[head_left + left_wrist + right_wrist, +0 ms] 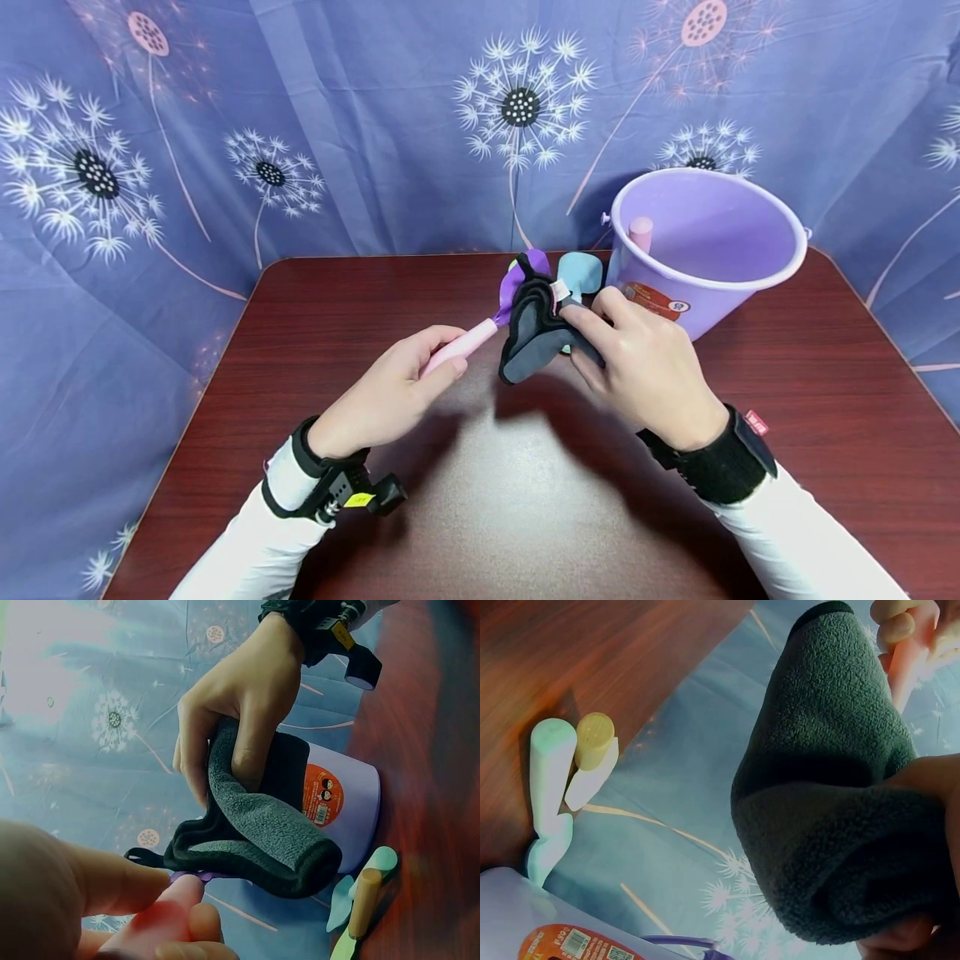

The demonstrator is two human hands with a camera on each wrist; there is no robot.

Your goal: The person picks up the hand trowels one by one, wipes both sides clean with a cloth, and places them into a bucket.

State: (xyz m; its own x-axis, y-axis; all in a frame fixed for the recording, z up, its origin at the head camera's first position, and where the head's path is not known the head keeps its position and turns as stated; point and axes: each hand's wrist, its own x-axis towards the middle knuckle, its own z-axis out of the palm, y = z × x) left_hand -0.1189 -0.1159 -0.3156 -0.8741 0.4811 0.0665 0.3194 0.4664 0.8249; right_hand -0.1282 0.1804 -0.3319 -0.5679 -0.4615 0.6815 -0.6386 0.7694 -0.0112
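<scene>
My left hand grips the pink handle of a toy shovel. Its purple blade is partly covered by a folded grey cloth with black edging. The cloth is in my right hand, fingers and thumb pinching its folds beside the blade. In the left wrist view, the right hand holds the cloth from above, and the blade is mostly hidden behind it. The right wrist view shows the cloth's fuzzy grey side close up, next to the pink handle.
A purple bucket with an orange label stands at the back right of the dark red table. A pink handle end shows inside it. Beside the bucket lie a teal toy shovel and a tool with a yellow handle. A blue dandelion-print curtain hangs behind.
</scene>
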